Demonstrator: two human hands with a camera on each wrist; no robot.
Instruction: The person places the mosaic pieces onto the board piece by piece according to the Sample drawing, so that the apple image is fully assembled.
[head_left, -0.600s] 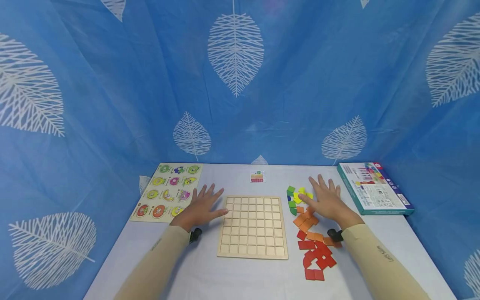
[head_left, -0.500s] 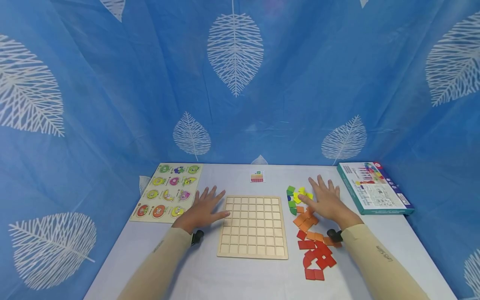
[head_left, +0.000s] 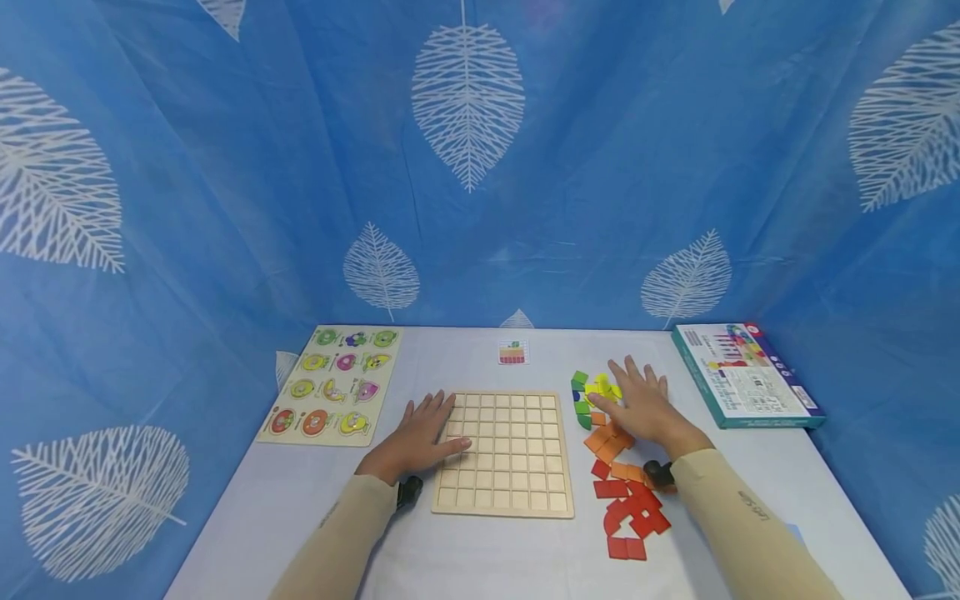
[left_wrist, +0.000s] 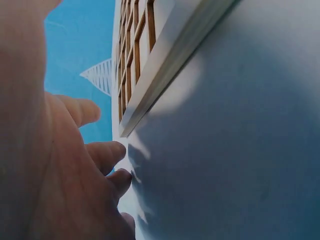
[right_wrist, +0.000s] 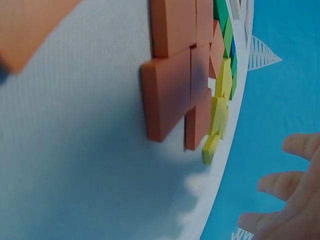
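Note:
A wooden grid board [head_left: 502, 454] with square cells lies in the middle of the table. Over its left edge my left hand [head_left: 416, 437] is spread, thumb reaching across the outer cells and holding nothing. In the left wrist view the fingers [left_wrist: 107, 155] hover beside the board's corner. My right hand [head_left: 645, 408] is spread above the coloured tiles, with nothing in it. Beneath and around it lie yellow tiles [head_left: 602, 385], green tiles [head_left: 580, 377] and orange tiles [head_left: 611, 442]. Red tiles [head_left: 637, 508] lie closer to me.
A small picture card [head_left: 513, 352] lies behind the board. At the left is a fruit puzzle board [head_left: 330, 383], at the back right a flat game box [head_left: 746, 375]. Blue leaf-patterned cloth [head_left: 480, 167] hangs behind the table.
My left hand has moved right and toward me, its thumb now farther over the board. The right hand has shifted slightly left and toward me.

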